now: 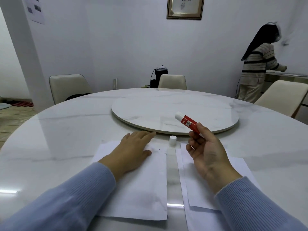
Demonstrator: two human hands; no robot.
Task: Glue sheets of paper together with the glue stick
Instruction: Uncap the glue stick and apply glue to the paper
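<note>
Right hand [206,152] grips glue stick [189,122]; left hand [131,150] flat on sheet [141,189]; cap [172,140] between.

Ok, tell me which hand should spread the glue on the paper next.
Right. The right hand already grips the glue stick, raised with its cap off and standing on the table. The left hand lies flat on the left sheet, steadying it.

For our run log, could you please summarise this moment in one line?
right hand: holds uncapped glue stick aloft | left hand: flat on left sheet | cap: upright between sheets | right sheets: unglued
</note>
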